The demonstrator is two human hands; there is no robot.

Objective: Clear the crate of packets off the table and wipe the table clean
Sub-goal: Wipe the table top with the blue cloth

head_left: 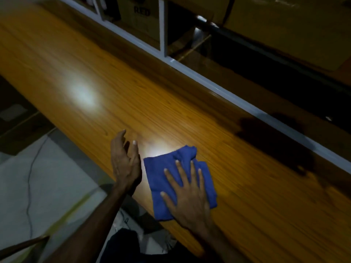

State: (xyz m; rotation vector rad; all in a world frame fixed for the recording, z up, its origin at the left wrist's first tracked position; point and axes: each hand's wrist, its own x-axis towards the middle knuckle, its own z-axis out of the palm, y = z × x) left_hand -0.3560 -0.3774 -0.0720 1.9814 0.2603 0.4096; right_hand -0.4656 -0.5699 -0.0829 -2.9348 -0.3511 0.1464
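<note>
A long wooden table (117,88) with an orange grain runs from top left to bottom right. On it, near the front edge, lies a folded blue cloth (171,168). My right hand (188,198) lies flat on the cloth, fingers spread, pressing it down on the wood. My left hand (124,158) hovers just left of the cloth at the table's front edge, fingers loosely apart and holding nothing. No crate or packets are in view.
A white-framed shelf (163,31) with cardboard boxes (140,14) runs along the table's far edge. The pale floor (47,177) with a thin cable (30,179) lies to the left. A dark wooden bar (22,245) crosses the bottom left corner.
</note>
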